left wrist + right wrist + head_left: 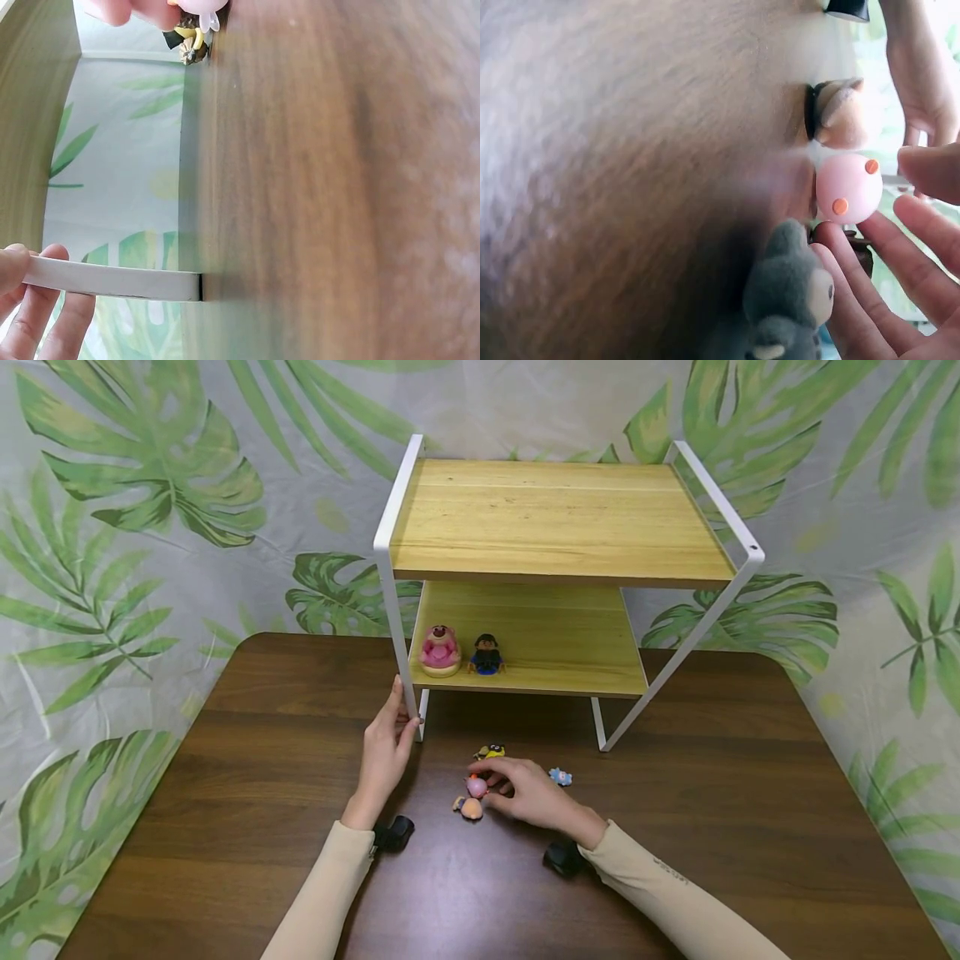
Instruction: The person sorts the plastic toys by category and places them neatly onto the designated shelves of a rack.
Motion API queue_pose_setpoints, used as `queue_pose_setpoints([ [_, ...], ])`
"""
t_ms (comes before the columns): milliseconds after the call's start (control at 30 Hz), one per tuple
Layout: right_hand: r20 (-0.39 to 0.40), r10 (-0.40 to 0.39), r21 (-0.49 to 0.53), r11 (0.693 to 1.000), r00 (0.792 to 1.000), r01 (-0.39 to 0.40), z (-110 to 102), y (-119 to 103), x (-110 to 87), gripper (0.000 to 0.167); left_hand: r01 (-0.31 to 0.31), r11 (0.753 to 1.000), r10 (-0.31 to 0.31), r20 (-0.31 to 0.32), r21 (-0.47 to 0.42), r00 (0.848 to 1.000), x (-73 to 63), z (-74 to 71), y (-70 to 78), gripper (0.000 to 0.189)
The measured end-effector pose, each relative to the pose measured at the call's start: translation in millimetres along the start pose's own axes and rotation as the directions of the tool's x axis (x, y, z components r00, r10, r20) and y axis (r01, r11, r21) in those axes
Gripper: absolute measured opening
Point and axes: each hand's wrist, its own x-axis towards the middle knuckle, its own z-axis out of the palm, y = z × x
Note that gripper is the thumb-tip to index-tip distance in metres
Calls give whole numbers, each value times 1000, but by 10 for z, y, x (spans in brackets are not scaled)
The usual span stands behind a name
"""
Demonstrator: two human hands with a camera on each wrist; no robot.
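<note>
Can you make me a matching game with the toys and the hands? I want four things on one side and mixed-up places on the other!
Things:
1. pink bear
2. little bluish toy
3. left hand
4. right hand

Places:
A. fingers close around the round pink toy
B. at the white shelf leg, holding it
C. resting on the brown tabletop
D. sitting on the lower shelf board

Right pairs: 1-D, 2-C, 3-B, 4-A
</note>
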Motion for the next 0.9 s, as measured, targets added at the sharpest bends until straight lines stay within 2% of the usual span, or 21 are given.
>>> queue_pose_setpoints([
  [367,-2,25,-87,996,1000,-25,18,-30,38,40,-26,1000,27,-14,12,1000,-8,10,-25,88],
  [633,-36,-12,-126,992,999,8,41,7,51,32,-16,1000,16,-4,-2,1000,-2,4,-17,98],
  [900,-43,-54,-179,983,998,46,64,22,60,24,6,1000,-6,3,-3,1000,-6,-1,-7,97],
])
